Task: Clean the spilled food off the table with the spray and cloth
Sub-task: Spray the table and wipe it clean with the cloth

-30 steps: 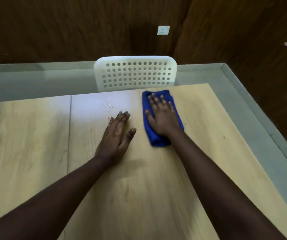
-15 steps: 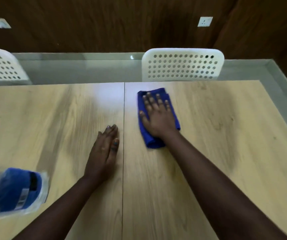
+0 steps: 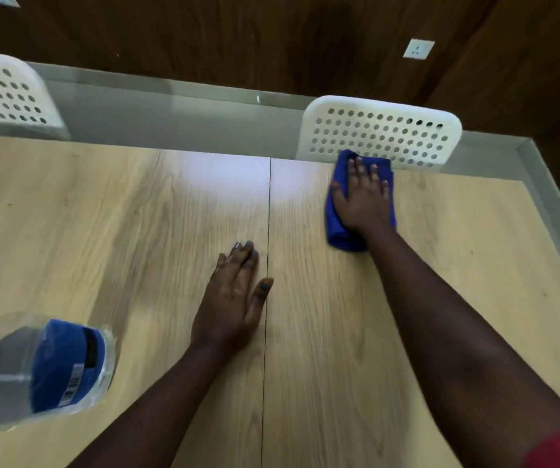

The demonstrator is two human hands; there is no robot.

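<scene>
Wiping stroke reaches the far edge

On the pale wood-grain tabletop (image 3: 136, 231), the right hand (image 3: 363, 201), flat and pressing, has pushed the folded blue cloth (image 3: 336, 228) farther away; left hand (image 3: 234, 298) flat, empty; clear spray bottle (image 3: 38, 369) near left. No crumbs visible now.

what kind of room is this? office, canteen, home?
Probably a meeting room or canteen, though I can't be sure. Two light wood tables are butted together, matching white perforated chairs are tucked along the far side, and the walls are dark wood panelling with a wall socket.
</scene>
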